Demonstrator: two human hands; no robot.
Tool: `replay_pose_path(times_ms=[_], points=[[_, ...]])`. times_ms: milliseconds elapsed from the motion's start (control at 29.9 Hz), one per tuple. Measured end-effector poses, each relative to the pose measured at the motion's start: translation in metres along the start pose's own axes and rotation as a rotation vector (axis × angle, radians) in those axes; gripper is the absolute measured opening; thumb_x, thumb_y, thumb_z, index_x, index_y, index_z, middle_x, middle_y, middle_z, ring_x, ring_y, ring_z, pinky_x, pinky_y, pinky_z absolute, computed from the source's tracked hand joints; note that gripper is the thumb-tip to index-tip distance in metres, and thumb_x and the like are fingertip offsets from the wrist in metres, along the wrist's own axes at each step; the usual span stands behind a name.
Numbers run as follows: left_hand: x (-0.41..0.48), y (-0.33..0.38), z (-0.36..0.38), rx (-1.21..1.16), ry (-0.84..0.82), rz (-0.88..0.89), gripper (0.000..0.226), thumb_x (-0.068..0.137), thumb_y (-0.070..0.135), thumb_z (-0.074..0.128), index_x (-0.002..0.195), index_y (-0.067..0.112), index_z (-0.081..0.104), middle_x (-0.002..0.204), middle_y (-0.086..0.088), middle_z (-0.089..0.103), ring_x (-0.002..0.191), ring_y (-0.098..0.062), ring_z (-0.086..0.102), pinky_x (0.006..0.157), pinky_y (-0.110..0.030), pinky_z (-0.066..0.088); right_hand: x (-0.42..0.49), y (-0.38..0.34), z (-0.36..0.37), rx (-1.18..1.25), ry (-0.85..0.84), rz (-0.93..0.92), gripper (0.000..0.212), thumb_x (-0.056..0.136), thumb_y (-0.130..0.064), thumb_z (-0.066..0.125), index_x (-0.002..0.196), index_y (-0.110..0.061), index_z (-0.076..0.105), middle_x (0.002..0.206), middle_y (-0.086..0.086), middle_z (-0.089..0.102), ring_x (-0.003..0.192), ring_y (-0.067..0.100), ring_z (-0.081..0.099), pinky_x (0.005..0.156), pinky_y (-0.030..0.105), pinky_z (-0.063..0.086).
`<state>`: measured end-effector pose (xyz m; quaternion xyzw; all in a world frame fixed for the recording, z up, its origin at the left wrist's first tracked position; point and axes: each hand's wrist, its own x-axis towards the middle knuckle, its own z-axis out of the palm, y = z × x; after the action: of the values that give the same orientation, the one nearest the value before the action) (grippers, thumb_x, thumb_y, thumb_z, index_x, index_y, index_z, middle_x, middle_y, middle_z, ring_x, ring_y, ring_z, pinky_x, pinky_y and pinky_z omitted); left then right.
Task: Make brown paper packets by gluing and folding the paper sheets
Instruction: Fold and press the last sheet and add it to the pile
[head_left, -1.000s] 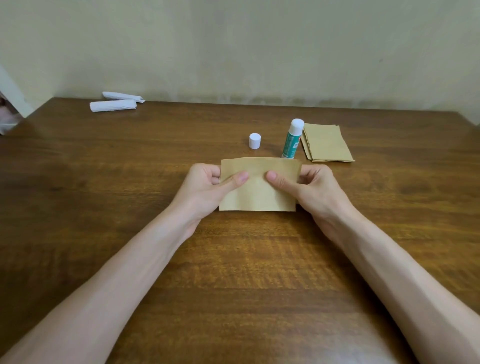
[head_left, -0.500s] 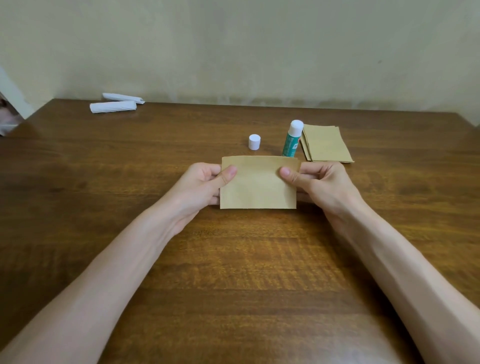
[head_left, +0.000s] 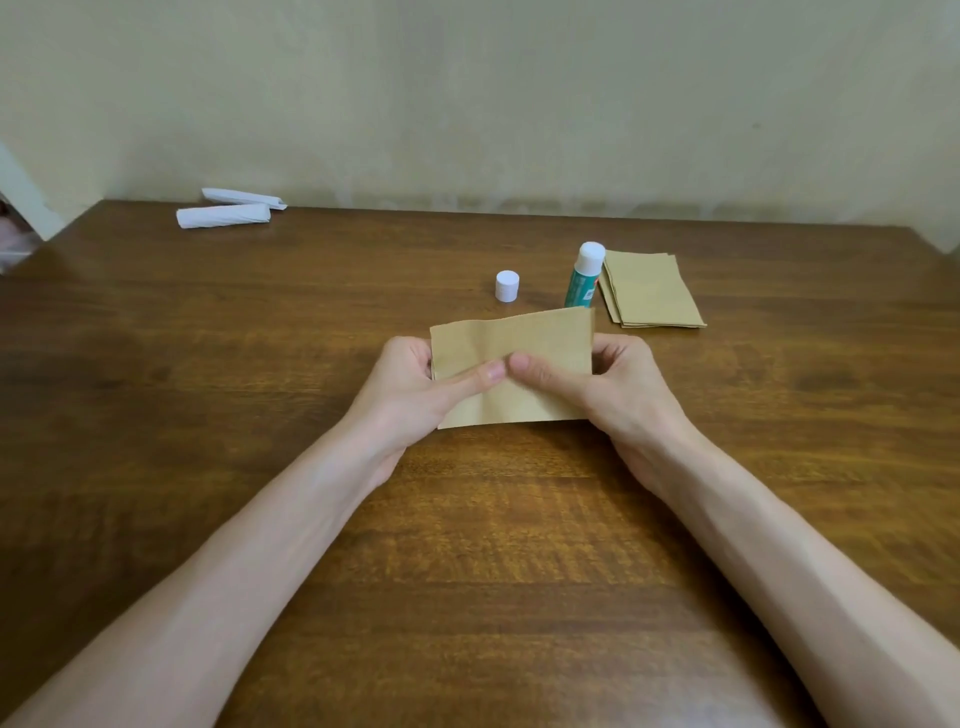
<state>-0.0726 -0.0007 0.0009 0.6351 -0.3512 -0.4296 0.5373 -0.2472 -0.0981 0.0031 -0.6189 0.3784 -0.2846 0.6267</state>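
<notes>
Head view: the brown paper (head_left: 524, 338) is being pinched over the table (head_left: 260, 519), long axis running left to right, by the left hand (head_left: 410, 387) and right hand (head_left: 615, 382) equally near, thumbs (head_left: 480, 375) almost meeting at its middle.

No writing is reading clearly anywhere. The glue stick (head_left: 585, 275), standing on the worktop (head_left: 208, 415) just beyond the right hand (head_left: 623, 384), is carrying a green label (head_left: 578, 292) with a small pale printed patch, but its marks are blurring into specks too small to make out.
</notes>
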Motion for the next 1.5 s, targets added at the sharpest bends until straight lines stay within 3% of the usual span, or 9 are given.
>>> replay_pose_path(times_ms=[468, 635, 801, 1035, 1102, 1202, 1302, 1403, 1503], points=[[-0.001, 0.002, 0.0, 0.033, -0.025, 0.017, 0.019, 0.09, 0.026, 0.078, 0.108, 0.02, 0.077, 0.1, 0.002, 0.081, 0.098, -0.01, 0.076, 0.093, -0.034, 0.059, 0.0, 0.0, 0.002, -0.026, 0.045, -0.036, 0.027, 0.08, -0.025, 0.091, 0.104, -0.017, 0.081, 0.097, -0.004, 0.082, 0.093, 0.012, 0.078, 0.08, 0.024, 0.062], [0.002, 0.002, -0.006, 0.058, 0.009, 0.013, 0.021, 0.088, 0.028, 0.079, 0.105, 0.016, 0.077, 0.097, -0.001, 0.081, 0.096, -0.013, 0.077, 0.096, -0.04, 0.058, 0.002, -0.001, -0.004, -0.057, 0.034, 0.011, 0.025, 0.081, -0.03, 0.09, 0.099, -0.015, 0.083, 0.097, -0.002, 0.083, 0.095, 0.015, 0.078, 0.087, 0.032, 0.063], [0.004, 0.004, -0.01, 0.079, -0.052, 0.003, 0.012, 0.096, 0.022, 0.071, 0.107, 0.019, 0.075, 0.099, 0.0, 0.081, 0.096, -0.012, 0.077, 0.088, -0.03, 0.062, 0.004, -0.006, -0.011, -0.083, 0.055, 0.021, 0.019, 0.081, -0.029, 0.089, 0.094, -0.016, 0.084, 0.09, -0.004, 0.082, 0.087, 0.009, 0.078, 0.082, 0.025, 0.062], [0.005, 0.01, -0.018, 0.128, -0.051, -0.008, 0.015, 0.098, 0.021, 0.069, 0.111, 0.02, 0.074, 0.099, 0.008, 0.081, 0.092, -0.003, 0.076, 0.066, -0.013, 0.056, 0.001, -0.009, -0.016, -0.09, 0.02, 0.012, 0.013, 0.088, -0.026, 0.083, 0.095, -0.015, 0.084, 0.094, 0.001, 0.083, 0.093, 0.015, 0.079, 0.094, 0.038, 0.063], [0.006, 0.011, -0.024, 0.123, -0.048, -0.007, 0.019, 0.096, 0.021, 0.071, 0.115, 0.017, 0.075, 0.101, 0.006, 0.081, 0.094, -0.005, 0.076, 0.067, -0.013, 0.055, 0.001, -0.011, -0.015, -0.122, 0.031, -0.021, 0.009, 0.089, -0.026, 0.083, 0.083, -0.019, 0.084, 0.09, 0.002, 0.082, 0.094, 0.02, 0.079, 0.098, 0.047, 0.062], [0.007, 0.012, -0.028, 0.115, -0.045, -0.009, 0.023, 0.095, 0.02, 0.072, 0.117, 0.016, 0.074, 0.102, 0.006, 0.08, 0.096, -0.006, 0.076, 0.068, -0.014, 0.056, 0.001, -0.009, -0.015, -0.124, 0.037, -0.049, 0.023, 0.089, -0.026, 0.084, 0.067, -0.02, 0.08, 0.085, 0.005, 0.081, 0.096, 0.026, 0.079, 0.098, 0.055, 0.06], [0.008, 0.01, -0.028, 0.105, -0.042, -0.012, 0.021, 0.095, 0.019, 0.071, 0.116, 0.016, 0.075, 0.102, 0.006, 0.081, 0.097, -0.007, 0.076, 0.071, -0.018, 0.057, 0.003, -0.005, -0.014, -0.123, 0.061, -0.075, 0.026, 0.088, -0.025, 0.084, 0.075, -0.004, 0.077, 0.086, 0.012, 0.081, 0.102, 0.04, 0.075, 0.096, 0.062, 0.058], [0.008, 0.008, -0.027, 0.044, -0.046, 0.004, 0.027, 0.093, 0.02, 0.074, 0.12, 0.015, 0.074, 0.106, 0.0, 0.08, 0.104, -0.015, 0.076, 0.086, -0.032, 0.059, 0.007, 0.001, -0.016, -0.123, 0.072, -0.098, 0.034, 0.087, -0.029, 0.085, 0.083, 0.003, 0.074, 0.091, 0.017, 0.08, 0.104, 0.045, 0.072, 0.097, 0.063, 0.057], [0.006, 0.006, -0.019, -0.091, -0.065, -0.019, 0.038, 0.086, 0.016, 0.08, 0.122, 0.015, 0.071, 0.112, -0.005, 0.079, 0.104, -0.017, 0.076, 0.085, -0.034, 0.063, 0.009, 0.004, -0.015, -0.112, 0.047, -0.125, 0.049, 0.087, -0.036, 0.086, 0.097, 0.009, 0.071, 0.101, 0.028, 0.076, 0.108, 0.05, 0.068, 0.098, 0.064, 0.056]])
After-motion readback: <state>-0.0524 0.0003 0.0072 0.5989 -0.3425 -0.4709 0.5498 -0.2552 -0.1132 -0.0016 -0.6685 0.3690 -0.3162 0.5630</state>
